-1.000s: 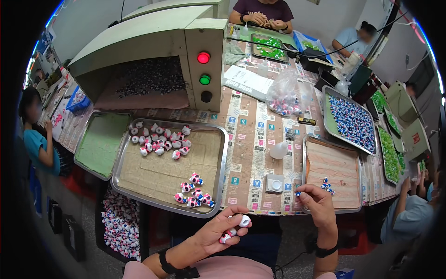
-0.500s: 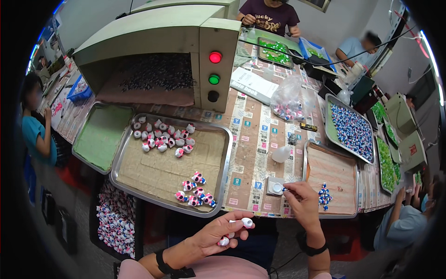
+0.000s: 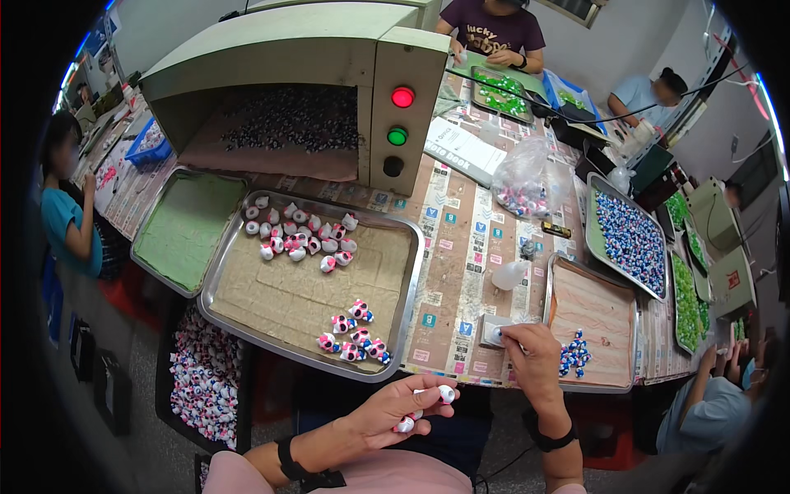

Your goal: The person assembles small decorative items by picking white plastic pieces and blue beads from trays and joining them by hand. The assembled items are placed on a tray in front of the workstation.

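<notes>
My left hand (image 3: 395,412) holds two small white toys (image 3: 428,405) near the metal tray (image 3: 247,325); my right hand (image 3: 527,354) pinches something at a little white box (image 3: 491,331)

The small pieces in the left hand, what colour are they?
White with pink; the pieces in the left hand show best in the head view.

The small white square pad (image 3: 494,331) is partly covered by the right hand (image 3: 531,358); the pink-and-white painted pieces (image 3: 354,333) are too small to make out.
</notes>
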Demonstrator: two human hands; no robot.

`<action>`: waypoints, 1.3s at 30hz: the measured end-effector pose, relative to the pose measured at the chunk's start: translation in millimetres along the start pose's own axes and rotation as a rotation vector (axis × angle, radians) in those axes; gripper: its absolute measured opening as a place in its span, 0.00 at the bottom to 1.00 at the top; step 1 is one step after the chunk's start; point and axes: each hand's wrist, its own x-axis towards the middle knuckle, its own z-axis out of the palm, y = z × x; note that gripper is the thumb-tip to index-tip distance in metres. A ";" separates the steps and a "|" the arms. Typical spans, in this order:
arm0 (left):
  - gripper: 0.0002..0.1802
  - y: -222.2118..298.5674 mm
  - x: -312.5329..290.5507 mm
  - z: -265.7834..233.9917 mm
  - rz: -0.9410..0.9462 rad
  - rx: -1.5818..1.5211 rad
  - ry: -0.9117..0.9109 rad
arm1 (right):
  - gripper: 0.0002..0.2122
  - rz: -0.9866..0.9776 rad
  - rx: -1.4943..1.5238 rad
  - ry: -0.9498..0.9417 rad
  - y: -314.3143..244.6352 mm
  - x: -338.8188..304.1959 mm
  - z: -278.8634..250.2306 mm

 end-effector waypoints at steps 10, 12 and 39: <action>0.18 -7.0 8.4 -7.1 0.020 -0.036 -0.009 | 0.07 0.181 0.308 -0.014 -43.6 -15.3 -17.6; 0.18 -8.1 10.2 -6.4 0.030 -0.041 0.005 | 0.08 0.178 0.414 -0.063 -49.6 -23.9 -19.9; 0.12 -15.4 9.4 6.0 0.096 0.202 0.185 | 0.08 0.219 0.603 -0.192 -66.5 -47.1 -8.9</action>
